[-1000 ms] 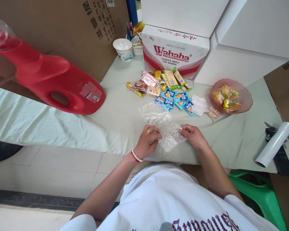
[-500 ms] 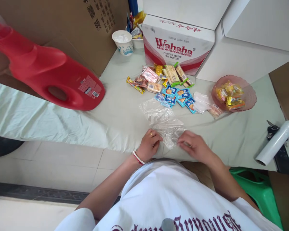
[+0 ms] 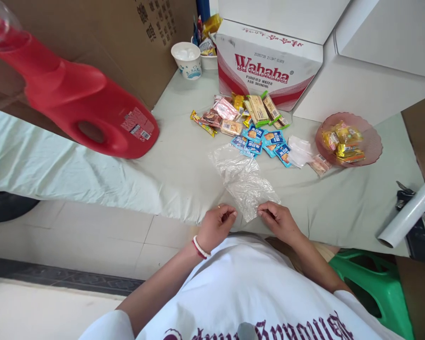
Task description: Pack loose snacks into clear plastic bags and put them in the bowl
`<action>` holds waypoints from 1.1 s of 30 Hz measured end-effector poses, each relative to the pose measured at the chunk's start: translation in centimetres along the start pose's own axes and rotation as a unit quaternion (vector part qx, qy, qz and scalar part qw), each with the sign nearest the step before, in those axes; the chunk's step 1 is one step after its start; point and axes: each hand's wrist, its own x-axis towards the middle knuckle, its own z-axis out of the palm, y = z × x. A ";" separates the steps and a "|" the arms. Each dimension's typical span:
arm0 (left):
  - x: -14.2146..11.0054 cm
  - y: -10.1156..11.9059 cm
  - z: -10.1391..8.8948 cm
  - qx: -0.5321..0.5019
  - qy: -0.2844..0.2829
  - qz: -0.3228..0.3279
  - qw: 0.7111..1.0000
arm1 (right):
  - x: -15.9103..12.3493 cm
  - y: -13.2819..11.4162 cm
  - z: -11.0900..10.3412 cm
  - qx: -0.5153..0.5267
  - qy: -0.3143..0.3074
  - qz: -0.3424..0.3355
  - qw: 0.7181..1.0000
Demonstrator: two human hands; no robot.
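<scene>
A crumpled clear plastic bag (image 3: 246, 182) lies on the cloth-covered table in front of me. My right hand (image 3: 279, 219) is at its lower right edge, thumb and forefinger pinched together on the film. Just left of the bag's near corner, my left hand (image 3: 217, 225) has its fingertips pressed together; whatever is between them is too small to make out. Beyond the bag are several blue snack packets (image 3: 254, 140) and a white plastic wrapper (image 3: 300, 151). Behind these sit wrapped biscuits (image 3: 231, 127) and green-ended snack bars (image 3: 257, 110).
A big red bottle (image 3: 102, 111) stands at the left. At the back are a paper cup (image 3: 187, 61) and a Wahaha carton (image 3: 265, 71). On the right stands a pink bowl (image 3: 373, 146) of yellow packets, with a film roll (image 3: 409, 215) nearer the edge. A green stool (image 3: 386, 283) is below.
My left hand has shifted slightly left and down, away from the bag. My right hand has come down and its fingers have closed at the bag's edge. The view has tilted slightly.
</scene>
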 end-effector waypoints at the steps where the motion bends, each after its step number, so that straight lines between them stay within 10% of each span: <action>1: -0.2 0.3 0.4 0.043 0.008 0.037 0.998 | 0.0 -0.1 0.0 0.025 0.011 0.019 0.999; 5: 1.1 0.8 2.5 0.141 -0.026 0.199 0.969 | 0.7 -0.9 0.5 0.163 0.053 0.091 0.981; 13: 6.9 0.1 3.2 0.313 0.035 0.025 0.949 | -0.5 0.4 -0.5 0.336 0.286 0.184 0.878; 21: 6.8 -0.4 2.7 0.303 0.002 0.084 0.949 | 0.6 2.3 -5.1 -0.059 0.277 0.113 0.952; 28: 6.5 -0.8 1.2 0.366 0.015 0.086 0.926 | 10.2 0.7 -1.5 -0.008 0.163 0.110 0.980; 33: 5.6 -2.9 -0.9 0.383 0.080 0.141 0.909 | 7.8 2.5 -1.1 0.017 0.231 0.121 0.965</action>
